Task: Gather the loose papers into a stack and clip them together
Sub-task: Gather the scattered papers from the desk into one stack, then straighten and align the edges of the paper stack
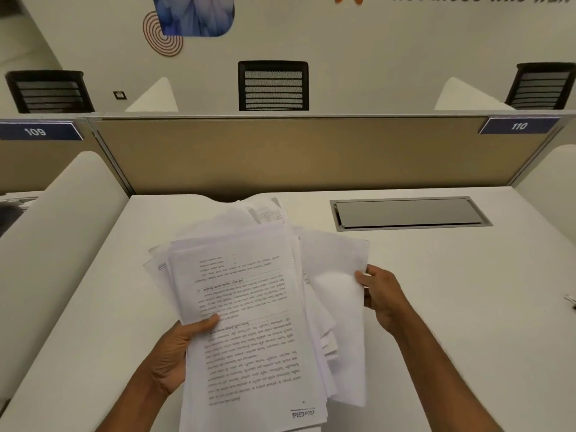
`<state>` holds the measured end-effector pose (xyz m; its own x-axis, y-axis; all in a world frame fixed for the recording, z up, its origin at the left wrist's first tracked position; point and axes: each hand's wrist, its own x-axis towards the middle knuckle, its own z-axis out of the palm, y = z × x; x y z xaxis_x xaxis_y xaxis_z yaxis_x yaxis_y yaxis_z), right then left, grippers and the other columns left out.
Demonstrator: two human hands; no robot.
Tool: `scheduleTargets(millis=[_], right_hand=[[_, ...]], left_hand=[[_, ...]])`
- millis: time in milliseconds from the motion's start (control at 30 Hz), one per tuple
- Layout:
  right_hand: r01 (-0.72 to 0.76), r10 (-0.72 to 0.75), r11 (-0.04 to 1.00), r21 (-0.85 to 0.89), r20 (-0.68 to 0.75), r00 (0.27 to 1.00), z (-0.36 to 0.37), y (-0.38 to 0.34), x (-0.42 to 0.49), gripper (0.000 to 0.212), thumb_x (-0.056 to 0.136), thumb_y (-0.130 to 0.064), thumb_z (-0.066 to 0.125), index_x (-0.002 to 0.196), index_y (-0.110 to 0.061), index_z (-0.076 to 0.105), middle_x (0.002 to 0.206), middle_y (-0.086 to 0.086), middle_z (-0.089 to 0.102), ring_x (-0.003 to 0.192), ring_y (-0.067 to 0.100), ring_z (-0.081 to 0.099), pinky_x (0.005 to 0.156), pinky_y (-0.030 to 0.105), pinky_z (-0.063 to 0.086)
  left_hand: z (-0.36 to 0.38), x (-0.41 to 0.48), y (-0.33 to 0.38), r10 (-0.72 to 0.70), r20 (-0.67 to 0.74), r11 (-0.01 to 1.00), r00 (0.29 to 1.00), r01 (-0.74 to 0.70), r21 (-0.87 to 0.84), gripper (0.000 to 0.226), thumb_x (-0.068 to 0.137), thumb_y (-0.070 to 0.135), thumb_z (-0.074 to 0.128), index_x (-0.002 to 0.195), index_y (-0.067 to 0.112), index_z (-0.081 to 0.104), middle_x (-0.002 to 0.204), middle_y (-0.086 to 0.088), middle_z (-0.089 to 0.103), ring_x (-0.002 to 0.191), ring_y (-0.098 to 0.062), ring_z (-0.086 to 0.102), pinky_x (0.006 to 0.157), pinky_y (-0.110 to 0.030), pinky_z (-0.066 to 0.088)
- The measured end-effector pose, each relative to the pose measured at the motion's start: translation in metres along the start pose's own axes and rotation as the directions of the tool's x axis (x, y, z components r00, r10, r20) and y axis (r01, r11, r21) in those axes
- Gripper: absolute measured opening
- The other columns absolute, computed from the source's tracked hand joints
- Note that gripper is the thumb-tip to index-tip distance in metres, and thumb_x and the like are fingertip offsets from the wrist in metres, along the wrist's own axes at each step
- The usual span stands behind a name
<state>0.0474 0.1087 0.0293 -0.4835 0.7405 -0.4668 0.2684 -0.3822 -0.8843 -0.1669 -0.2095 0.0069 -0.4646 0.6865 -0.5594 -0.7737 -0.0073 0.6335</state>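
An untidy pile of white printed papers [249, 307] is held above the white desk [452, 307], its sheets fanned out at different angles. The top sheet carries dense printed text. My left hand [177, 350] grips the pile at its left edge, thumb pressed on the top sheet. My right hand [383, 297] pinches the right edge of a blank curled sheet [339, 307] that sticks out of the pile. A small metal object [570, 299], possibly a clip, lies at the desk's far right edge, mostly cut off.
A grey cable-hatch lid [408, 213] is set into the desk at the back right. A tan partition panel [296, 154] closes the desk's far side. White side dividers [53, 229] flank the desk. Black chairs [273, 85] stand beyond.
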Motion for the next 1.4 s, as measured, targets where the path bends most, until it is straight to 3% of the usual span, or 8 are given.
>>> scheduleTargets(millis=[233,400,500,600,800,1067,1267,1400], right_hand=[[-0.104,0.109,0.994,-0.036,0.177,0.978,-0.025,-0.002,-0.029,0.022,0.103,-0.008,0.058,0.118,-0.005,0.074,0.109,0.013,0.081,0.085,0.025,0.076,0.061,0.029,0.062],[-0.045,0.061,0.995,-0.085,0.192,0.980,-0.034,-0.005,-0.053,0.024,0.104,-0.018,0.061,0.118,-0.004,0.074,0.086,0.000,0.084,0.065,0.012,0.076,0.051,0.022,0.055],[-0.009,0.018,0.999,-0.046,0.203,0.979,-0.046,-0.008,-0.066,0.039,0.104,-0.042,0.057,0.118,-0.011,0.075,0.107,0.008,0.083,0.088,0.022,0.076,0.078,0.036,0.061],[0.017,-0.002,0.999,-0.039,0.351,0.936,-0.067,-0.009,-0.084,0.044,0.098,-0.058,0.059,0.128,-0.028,0.071,0.122,-0.002,0.079,0.114,0.022,0.075,0.102,0.046,0.059],[0.136,-0.113,0.991,-0.017,0.463,0.879,-0.085,-0.016,-0.106,0.045,0.094,-0.018,0.074,0.137,-0.009,0.064,0.126,0.011,0.077,0.115,0.032,0.075,0.099,0.056,0.059],[0.256,-0.219,0.967,0.007,0.542,0.812,-0.113,-0.035,-0.116,0.045,0.091,-0.028,0.079,0.134,-0.021,0.069,0.129,0.006,0.076,0.118,0.028,0.073,0.096,0.050,0.062],[0.278,-0.283,0.958,0.067,0.372,0.884,-0.113,-0.018,-0.117,0.042,0.084,-0.019,0.084,0.125,-0.014,0.073,0.116,0.012,0.080,0.106,0.033,0.077,0.094,0.061,0.060],[0.347,-0.363,0.932,0.108,0.307,0.880,-0.119,-0.015,-0.117,0.038,0.080,-0.020,0.089,0.116,-0.022,0.078,0.113,0.006,0.081,0.104,0.026,0.078,0.090,0.049,0.065]], left_hand=[[0.036,-0.016,-0.035,-0.136,0.169,0.988,0.976,0.146,-0.043,0.051,0.095,-0.002,0.064,0.145,0.006,0.058,0.149,-0.032,0.055,0.134,-0.055,0.055,0.111,-0.072,0.041],[0.067,-0.028,-0.054,-0.096,0.253,0.995,0.963,0.087,0.046,0.055,0.093,0.005,0.072,0.146,0.007,0.058,0.150,-0.030,0.055,0.139,-0.053,0.050,0.118,-0.074,0.030],[0.083,-0.030,-0.056,-0.053,0.257,0.994,0.965,0.027,0.104,0.057,0.092,0.009,0.075,0.146,0.008,0.058,0.149,-0.030,0.056,0.139,-0.052,0.051,0.119,-0.073,0.029],[0.105,-0.037,-0.052,0.047,0.201,0.975,0.979,-0.088,0.204,0.057,0.086,0.016,0.082,0.140,0.013,0.065,0.141,-0.025,0.066,0.130,-0.047,0.062,0.113,-0.068,0.042],[0.149,-0.051,-0.052,0.280,0.121,0.900,0.952,-0.304,0.312,0.053,0.087,0.025,0.082,0.137,0.021,0.064,0.129,-0.012,0.076,0.115,-0.036,0.074,0.089,-0.052,0.063],[0.174,-0.068,-0.062,0.251,0.169,0.893,0.953,-0.296,0.340,0.046,0.090,0.033,0.078,0.134,0.019,0.069,0.129,-0.015,0.075,0.114,-0.038,0.074,0.086,-0.049,0.064],[0.196,-0.070,-0.081,0.225,0.220,0.901,0.949,-0.289,0.324,0.036,0.090,0.026,0.079,0.126,0.023,0.075,0.129,-0.015,0.075,0.116,-0.037,0.073,0.086,-0.047,0.064],[0.204,-0.068,-0.082,0.321,0.233,0.841,0.918,-0.390,0.375,0.042,0.080,0.023,0.088,0.121,0.025,0.077,0.125,-0.010,0.078,0.116,-0.030,0.074,0.090,-0.039,0.064]])
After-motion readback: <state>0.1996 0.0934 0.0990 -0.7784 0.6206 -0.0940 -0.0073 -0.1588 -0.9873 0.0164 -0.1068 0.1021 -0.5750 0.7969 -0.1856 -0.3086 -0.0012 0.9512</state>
